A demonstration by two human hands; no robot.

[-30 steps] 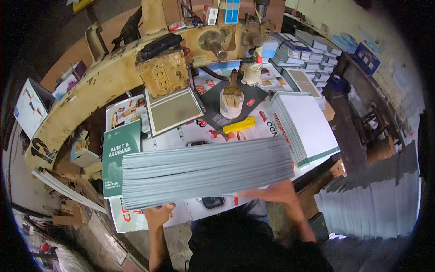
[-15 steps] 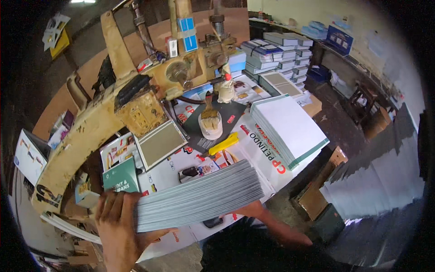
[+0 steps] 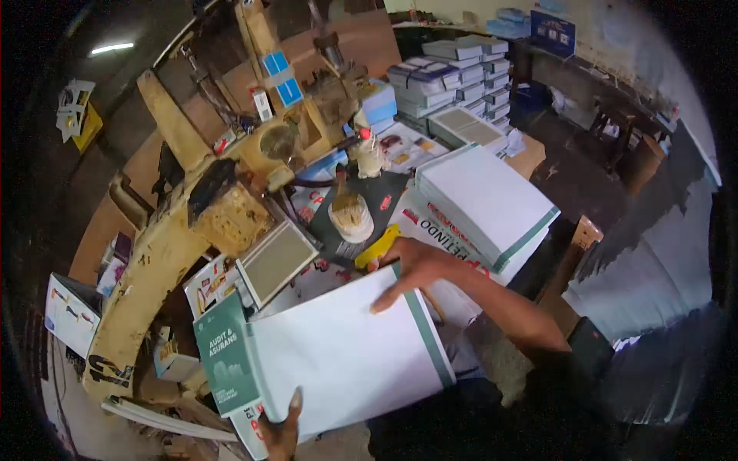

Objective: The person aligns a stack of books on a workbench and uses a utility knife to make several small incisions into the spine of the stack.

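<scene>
A thick stack of sheets (image 3: 338, 361) lies in front of me with its blank white face up and a green strip along its right side. My left hand (image 3: 283, 430) grips the near left corner, thumb on top and fingers out of sight below. At the far edge, my right hand (image 3: 411, 269) holds the stack with its thumb on the white face. A green printed cover (image 3: 228, 357) shows beside the stack's left edge. Just beyond my right hand lies a yellow-handled tool (image 3: 377, 247), partly covered by the fingers.
Another white stack with green edges (image 3: 488, 200) sits at the right. A brush (image 3: 348, 201) rests in a white pot (image 3: 352, 223) beyond my hands. A large cream-coloured machine (image 3: 146, 276) curves along the left. Piles of bound books (image 3: 461, 84) stand at the back.
The stack has gone from tilted, with its layered edge showing, to white face up. My right hand has come from behind it to its far edge; my left hand has moved nearer me.
</scene>
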